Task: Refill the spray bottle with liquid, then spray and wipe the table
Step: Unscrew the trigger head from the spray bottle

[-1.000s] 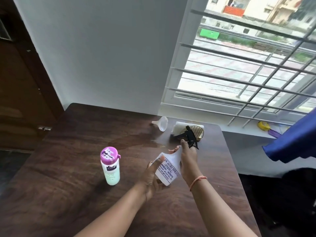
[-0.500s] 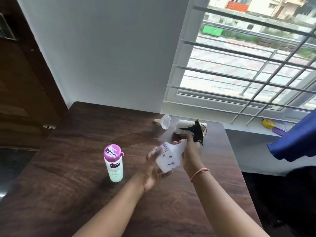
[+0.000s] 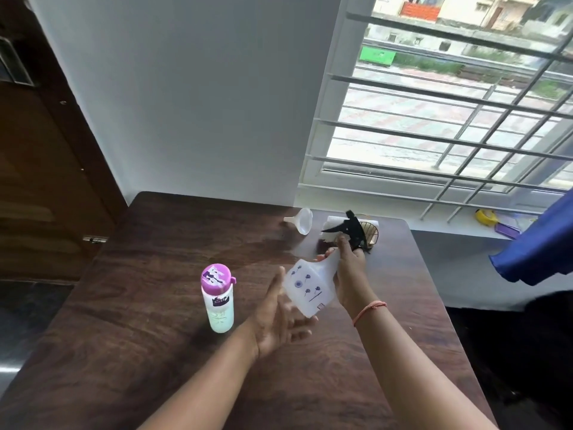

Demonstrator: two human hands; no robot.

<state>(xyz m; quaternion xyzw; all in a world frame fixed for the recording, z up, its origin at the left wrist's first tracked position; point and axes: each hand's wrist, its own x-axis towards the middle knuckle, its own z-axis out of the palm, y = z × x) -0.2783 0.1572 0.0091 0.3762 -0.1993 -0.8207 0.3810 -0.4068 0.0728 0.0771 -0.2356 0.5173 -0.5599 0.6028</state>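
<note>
While the person stands at the dark wood-grain table [image 3: 130,336], the right hand [image 3: 350,268] grips the neck of a translucent white plastic spray bottle [image 3: 308,285] with small blue flower prints. Bottle is held tilted above the table, near its middle, base toward the person and black trigger spray head [image 3: 348,229] pointing away and to the left. Right fingers are curled round the neck just below the trigger head; a thin orange thread bracelet [image 3: 369,310] sits on that wrist.

Left hand [image 3: 279,318] is below and left of the bottle's base, palm turned up and inward, fingers [image 3: 302,321] spread and nearly straight, holding nothing. Whether the fingertips touch the bottle's base cannot be told; the thumb is just beside its lower left edge.

Left of the hands, well apart from them, a pale green plastic bottle with a purple flip cap [image 3: 217,297] stands upright on the table.

At the far edge of the table: a small clear plastic funnel [image 3: 302,220] lying on its side, spout to the left; to its right a white folded cloth [image 3: 333,225] and a gold wire basket [image 3: 370,232], both partly hidden behind the spray head. A faint wet-looking sheen shows on the table surface near the funnel.

Right of the table, a barred window [image 3: 449,119]; on its white sill, a yellow roll of tape [image 3: 485,217].
</note>
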